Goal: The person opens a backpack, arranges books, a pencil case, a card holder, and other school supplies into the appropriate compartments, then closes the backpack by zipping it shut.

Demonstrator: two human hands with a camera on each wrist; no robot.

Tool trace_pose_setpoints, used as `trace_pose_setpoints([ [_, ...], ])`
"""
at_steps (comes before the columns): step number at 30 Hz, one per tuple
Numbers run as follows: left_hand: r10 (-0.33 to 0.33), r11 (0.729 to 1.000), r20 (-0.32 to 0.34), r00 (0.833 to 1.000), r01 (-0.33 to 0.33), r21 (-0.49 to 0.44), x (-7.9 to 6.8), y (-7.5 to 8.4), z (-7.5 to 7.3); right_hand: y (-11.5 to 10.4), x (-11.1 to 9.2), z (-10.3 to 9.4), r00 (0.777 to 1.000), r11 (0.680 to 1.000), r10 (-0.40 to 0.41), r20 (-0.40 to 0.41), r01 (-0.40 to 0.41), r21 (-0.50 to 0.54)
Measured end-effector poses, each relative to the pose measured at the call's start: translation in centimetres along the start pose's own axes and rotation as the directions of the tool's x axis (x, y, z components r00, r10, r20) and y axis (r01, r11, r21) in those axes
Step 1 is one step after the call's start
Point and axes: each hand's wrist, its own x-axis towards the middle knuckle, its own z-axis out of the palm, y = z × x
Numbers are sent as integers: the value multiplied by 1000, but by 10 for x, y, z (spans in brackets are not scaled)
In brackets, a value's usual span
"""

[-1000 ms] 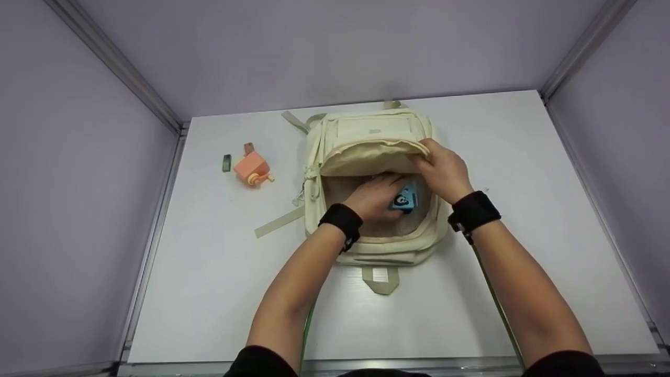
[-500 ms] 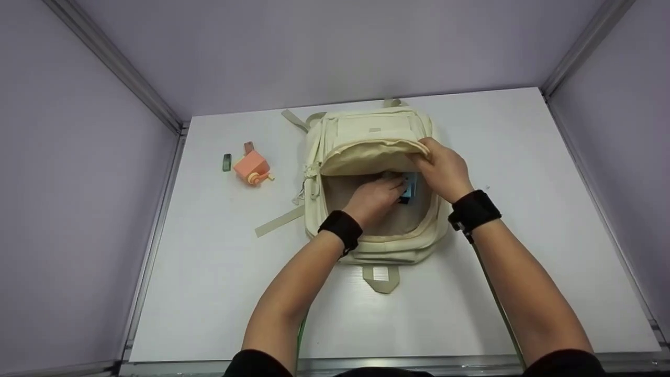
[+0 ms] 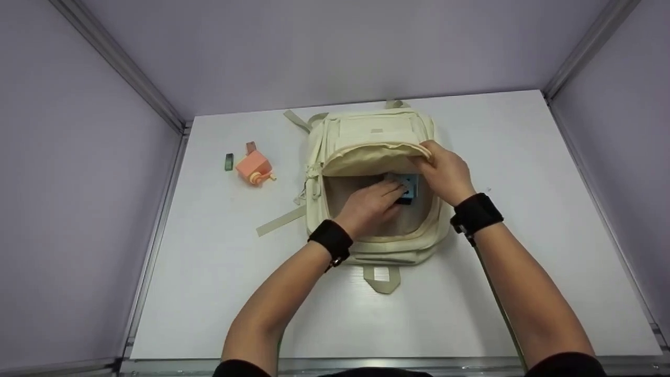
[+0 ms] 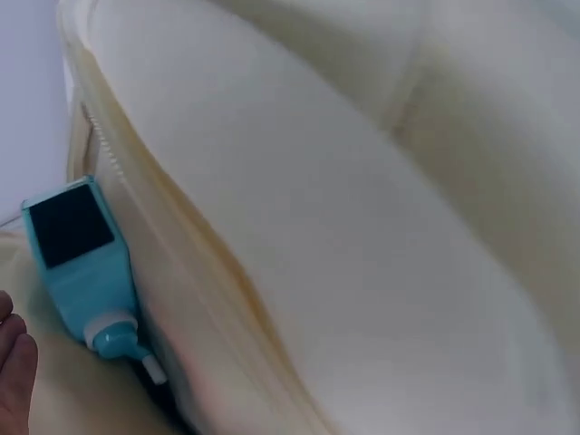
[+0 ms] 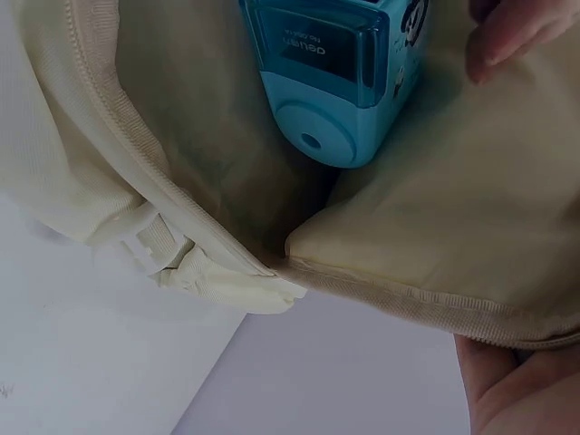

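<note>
A cream backpack [image 3: 377, 254] lies on the table with its compartment unzipped. Inside it sits a blue crank pencil sharpener [image 3: 411, 187], its crank showing in the left wrist view and its pencil hole in the right wrist view. My left hand [image 3: 366, 209] reaches into the compartment, fingers extended and overlapping the sharpener in the head view. In the right wrist view, the left fingertips [image 5: 517, 36] are a little apart from the sharpener [image 5: 335, 91]. My right hand [image 3: 445, 170] pinches the edge of the backpack's flap [image 3: 377, 157] and holds it raised.
Left of the backpack stand an orange crank pencil sharpener [image 3: 254, 166], a small green block [image 3: 229, 162] and a small reddish block [image 3: 251, 147]. Straps [image 3: 282, 220] spread from the bag over the white table [image 3: 199, 293]. Walls enclose the back and sides.
The blue sharpener has moved slightly deeper into the backpack. My left hand has let go of it and drawn back a little toward the lower left. My right hand keeps the flap up.
</note>
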Motion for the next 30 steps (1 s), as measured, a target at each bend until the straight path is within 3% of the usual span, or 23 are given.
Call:
trace_pose_setpoints([
  [4, 4, 1000, -55, 998, -5, -13, -24, -15, -18, 2, -2, -3, 1000, 1000, 14, -15, -14, 4],
  [7, -43, 999, -65, 997, 42, -8, -48, -32, -30, 5, -5, -6, 999, 1000, 27, -28, -27, 5],
  [11, -157, 986, -76, 985, 160, 34, -80, -66, -40, 8, -8, -8, 999, 999, 39, -30, -39, 0],
  [13, -258, 964, -43, 965, 260, 55, -95, -86, -46, 10, -10, -8, 999, 999, 46, -27, -46, -3],
  [14, -317, 946, -15, 948, 317, 66, -102, -96, -48, 10, -11, -7, 998, 999, 49, -26, -49, -5],
  [16, -446, 893, 53, 894, 440, 90, -114, -115, -55, 11, -14, -6, 998, 998, 56, -21, -56, -4],
  [20, -645, 764, 160, 747, 627, 153, -133, -148, -66, 10, -17, -3, 998, 998, 58, -14, -58, 1],
  [24, -739, 673, 255, 623, 703, 231, -149, -170, -71, 8, -18, 2, 999, 999, 37, -13, -37, 1],
  [28, -781, 617, 324, 533, 739, 271, -160, -181, -72, 5, -18, 6, 1000, 999, 30, 4, -30, 13],
  [30, -797, 590, 341, 498, 764, 263, -163, -183, -72, 4, -18, 8, 999, 999, 33, 16, -34, 22],
])
